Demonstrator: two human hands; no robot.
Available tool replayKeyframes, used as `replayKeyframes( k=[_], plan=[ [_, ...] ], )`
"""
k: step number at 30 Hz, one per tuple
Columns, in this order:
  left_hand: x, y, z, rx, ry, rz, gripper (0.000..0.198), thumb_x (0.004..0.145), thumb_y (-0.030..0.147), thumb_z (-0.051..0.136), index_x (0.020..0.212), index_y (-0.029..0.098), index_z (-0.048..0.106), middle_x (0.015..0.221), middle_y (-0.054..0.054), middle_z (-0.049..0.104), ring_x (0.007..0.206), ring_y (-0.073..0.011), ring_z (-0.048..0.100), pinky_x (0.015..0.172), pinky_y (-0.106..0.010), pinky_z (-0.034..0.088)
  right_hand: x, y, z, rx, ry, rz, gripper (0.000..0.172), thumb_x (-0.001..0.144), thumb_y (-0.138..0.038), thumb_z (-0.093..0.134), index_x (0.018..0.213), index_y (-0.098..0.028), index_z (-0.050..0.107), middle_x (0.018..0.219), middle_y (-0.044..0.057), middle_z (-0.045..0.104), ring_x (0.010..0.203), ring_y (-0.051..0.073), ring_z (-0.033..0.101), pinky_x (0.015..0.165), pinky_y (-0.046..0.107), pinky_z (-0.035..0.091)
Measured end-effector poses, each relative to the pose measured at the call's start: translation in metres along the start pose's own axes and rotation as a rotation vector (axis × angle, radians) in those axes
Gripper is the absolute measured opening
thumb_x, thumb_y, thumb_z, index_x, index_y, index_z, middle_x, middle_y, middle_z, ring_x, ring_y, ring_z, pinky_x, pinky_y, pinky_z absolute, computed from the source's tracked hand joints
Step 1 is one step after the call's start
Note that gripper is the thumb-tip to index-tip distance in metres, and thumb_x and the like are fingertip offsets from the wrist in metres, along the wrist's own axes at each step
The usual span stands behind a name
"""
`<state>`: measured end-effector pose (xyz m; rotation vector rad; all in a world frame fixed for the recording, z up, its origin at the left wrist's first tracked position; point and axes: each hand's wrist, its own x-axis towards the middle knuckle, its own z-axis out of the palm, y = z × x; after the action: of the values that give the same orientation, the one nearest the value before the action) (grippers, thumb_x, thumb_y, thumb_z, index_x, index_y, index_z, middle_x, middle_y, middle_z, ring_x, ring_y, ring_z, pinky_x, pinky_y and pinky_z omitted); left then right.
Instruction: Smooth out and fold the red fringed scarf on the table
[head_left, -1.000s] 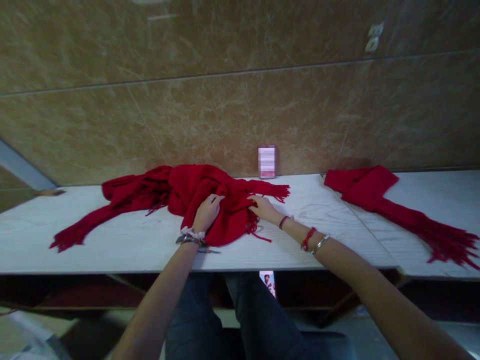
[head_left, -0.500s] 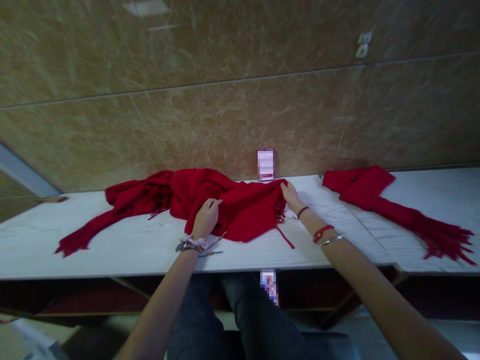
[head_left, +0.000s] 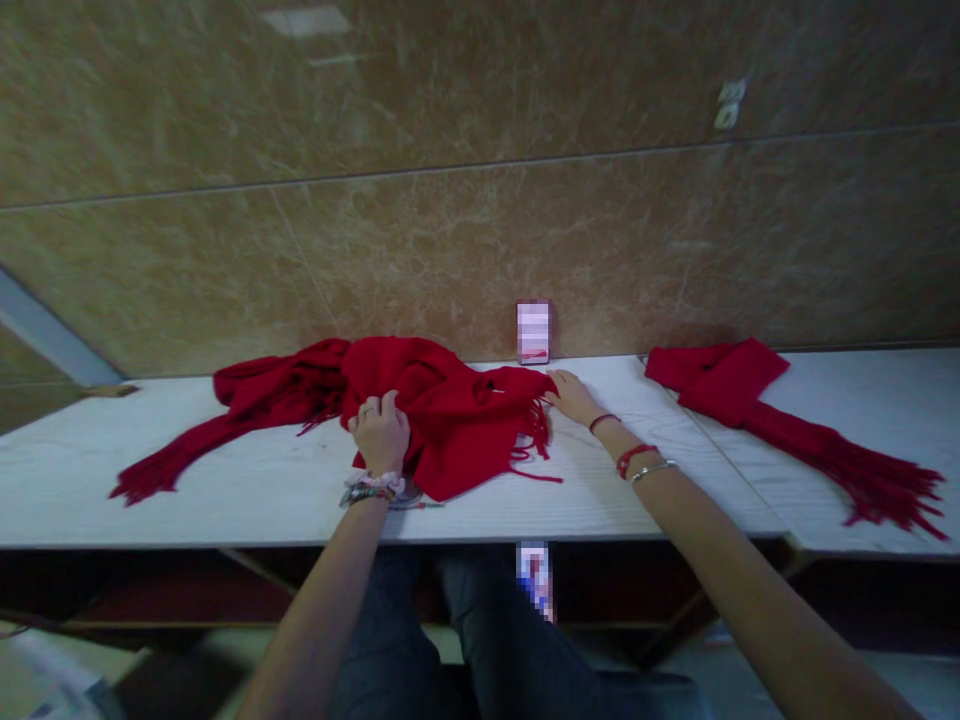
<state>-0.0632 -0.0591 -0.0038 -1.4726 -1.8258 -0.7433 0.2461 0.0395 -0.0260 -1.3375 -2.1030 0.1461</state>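
A red fringed scarf (head_left: 435,410) lies bunched on a white table (head_left: 225,490), its one tail trailing out to the left. My left hand (head_left: 381,432) is closed, gripping a fold of this scarf near its middle. My right hand (head_left: 574,396) rests at the scarf's right fringed end, fingers pressed on the edge of the cloth. Bracelets ring both wrists.
A second red scarf (head_left: 757,400) lies folded on the adjoining table (head_left: 862,400) at the right, fringe trailing to the right. A small upright card (head_left: 533,332) leans against the brown marble wall (head_left: 450,200) behind. My legs show under the table's front edge.
My right hand drew the scarf's right end outward to the right and up, then lowered it onto the table. My left hand shifted slightly left and bunched the cloth.
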Motion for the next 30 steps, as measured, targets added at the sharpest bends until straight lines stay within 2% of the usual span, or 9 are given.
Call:
replayKeyframes(
  k=[5, 10, 12, 15, 18, 20, 24, 27, 30],
  plan=[
    [-0.003, 0.004, -0.002, -0.121, -0.02, 0.162, 0.036, 0.075, 0.011, 0.042, 0.108, 0.016, 0.055, 0.104, -0.013, 0.051, 0.096, -0.0267, 0.045, 0.081, -0.039, 0.034, 0.004, 0.002, -0.003, -0.017, 0.016, 0.04, 0.017, 0.073, -0.011, 0.046, 0.077, -0.013, 0.062, 0.082, 0.012, 0.063, 0.082, 0.021, 0.056, 0.077, 0.034, 0.042],
    [0.006, 0.021, -0.002, -0.322, -0.127, 0.325, 0.031, 0.078, 0.011, 0.038, 0.103, 0.015, 0.056, 0.103, -0.01, 0.052, 0.096, -0.0212, 0.047, 0.084, -0.033, 0.037, 0.003, -0.007, -0.034, 0.028, 0.199, 0.063, 0.024, 0.077, -0.013, 0.037, 0.085, -0.016, 0.059, 0.089, 0.009, 0.062, 0.087, 0.019, 0.054, 0.08, 0.031, 0.04],
    [0.012, 0.034, -0.002, -0.368, -0.198, 0.385, 0.029, 0.08, 0.014, 0.036, 0.102, 0.016, 0.056, 0.105, -0.009, 0.053, 0.096, -0.0195, 0.049, 0.082, -0.031, 0.038, 0.003, -0.01, -0.048, 0.113, 0.347, 0.08, 0.026, 0.077, -0.015, 0.034, 0.088, -0.016, 0.057, 0.091, 0.008, 0.06, 0.087, 0.018, 0.053, 0.079, 0.03, 0.041],
    [0.015, 0.053, 0.002, -0.323, -0.233, 0.43, 0.033, 0.081, 0.021, 0.039, 0.112, 0.019, 0.05, 0.121, -0.01, 0.046, 0.108, -0.023, 0.042, 0.084, -0.036, 0.037, 0.008, -0.003, -0.066, 0.343, 0.729, 0.158, 0.026, 0.075, -0.016, 0.03, 0.086, -0.015, 0.054, 0.086, 0.007, 0.058, 0.083, 0.016, 0.052, 0.076, 0.028, 0.042],
    [0.01, 0.059, 0.009, -0.177, -0.271, 0.428, 0.04, 0.078, 0.016, 0.042, 0.117, 0.022, 0.047, 0.125, -0.011, 0.044, 0.113, -0.0265, 0.038, 0.085, -0.042, 0.034, 0.011, 0.026, -0.081, 0.481, 1.05, 0.31, 0.025, 0.073, -0.016, 0.028, 0.085, -0.015, 0.051, 0.081, 0.004, 0.054, 0.078, 0.014, 0.051, 0.074, 0.028, 0.042],
    [0.008, 0.051, 0.012, -0.101, -0.323, 0.4, 0.038, 0.076, 0.008, 0.039, 0.108, 0.019, 0.054, 0.111, -0.013, 0.054, 0.102, -0.0252, 0.047, 0.08, -0.039, 0.035, 0.009, 0.051, -0.089, 0.489, 1.137, 0.479, 0.028, 0.072, -0.014, 0.027, 0.088, -0.015, 0.05, 0.081, 0.003, 0.052, 0.076, 0.013, 0.051, 0.072, 0.029, 0.043],
    [0.017, 0.017, 0.006, 0.002, -0.256, 0.273, 0.029, 0.078, 0.008, 0.036, 0.091, 0.016, 0.06, 0.09, -0.013, 0.059, 0.088, -0.0258, 0.051, 0.072, -0.037, 0.036, -0.001, 0.084, -0.097, 0.393, 1.049, 0.605, 0.031, 0.068, -0.011, 0.029, 0.088, -0.014, 0.052, 0.079, 0.005, 0.05, 0.075, 0.017, 0.051, 0.071, 0.034, 0.044],
    [0.033, -0.002, -0.009, 0.035, -0.167, 0.158, 0.028, 0.078, 0.011, 0.036, 0.091, 0.016, 0.061, 0.092, -0.014, 0.057, 0.091, -0.029, 0.048, 0.071, -0.04, 0.036, -0.006, 0.074, -0.086, 0.297, 0.953, 0.532, 0.028, 0.064, -0.011, 0.042, 0.087, -0.013, 0.057, 0.091, 0.011, 0.052, 0.091, 0.023, 0.048, 0.082, 0.039, 0.039],
    [0.039, 0.007, -0.024, -0.047, -0.13, 0.206, 0.031, 0.078, 0.012, 0.038, 0.101, 0.016, 0.058, 0.101, -0.013, 0.055, 0.095, -0.0283, 0.046, 0.074, -0.04, 0.036, -0.006, 0.041, -0.062, 0.028, 0.494, 0.199, 0.038, 0.063, -0.01, 0.05, 0.101, -0.014, 0.057, 0.109, 0.015, 0.048, 0.105, 0.026, 0.043, 0.088, 0.041, 0.034]
  ],
)
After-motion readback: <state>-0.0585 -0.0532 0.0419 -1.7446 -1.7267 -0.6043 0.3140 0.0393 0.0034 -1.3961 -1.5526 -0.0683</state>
